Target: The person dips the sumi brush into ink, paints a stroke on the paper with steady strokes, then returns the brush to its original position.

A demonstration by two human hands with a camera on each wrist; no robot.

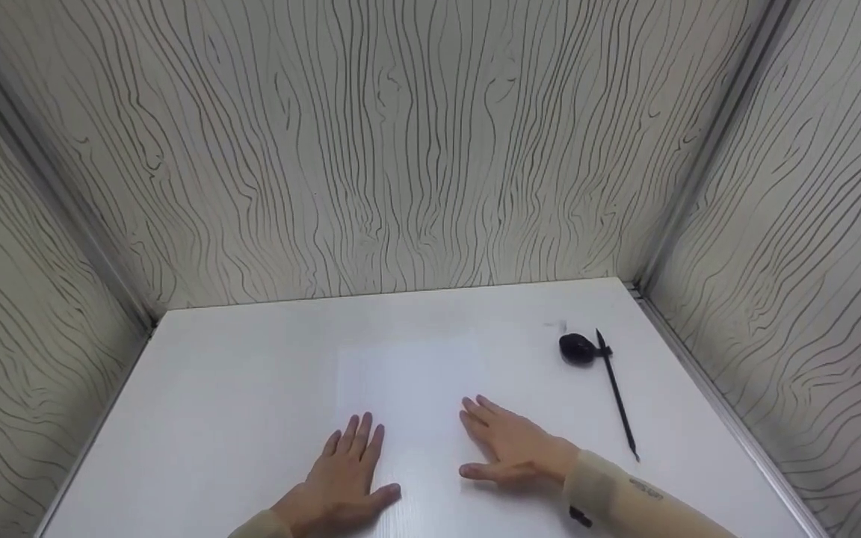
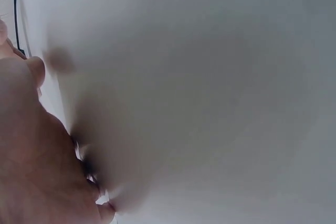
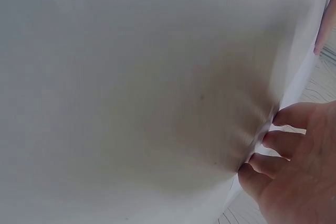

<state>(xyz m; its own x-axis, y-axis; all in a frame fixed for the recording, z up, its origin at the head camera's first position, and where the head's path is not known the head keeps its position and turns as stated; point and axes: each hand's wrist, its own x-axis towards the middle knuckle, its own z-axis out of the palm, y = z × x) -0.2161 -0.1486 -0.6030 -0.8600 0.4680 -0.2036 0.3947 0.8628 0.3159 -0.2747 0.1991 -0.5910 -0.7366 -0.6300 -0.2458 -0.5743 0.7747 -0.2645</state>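
Observation:
A sheet of white paper (image 1: 412, 381) lies on the white table (image 1: 214, 388), its outline faint against the tabletop. My left hand (image 1: 344, 474) is at the paper's lower left, palm down, fingers straight and pointing away from me, thumb out to the right. On the other side, my right hand (image 1: 509, 444) reaches in from the right with fingers extended and thumb spread. Its fingertips are right at the paper's right edge. In the right wrist view the fingertips (image 3: 257, 166) touch the white surface. Neither hand holds anything.
Toward the back right sits a black rounded object (image 1: 577, 349) like a small ink dish. Beside it a slim black brush-like stick (image 1: 617, 396) leans across a small black rest (image 1: 605, 351). Wood-grain patterned panels (image 1: 386, 149) enclose the table at the back and sides.

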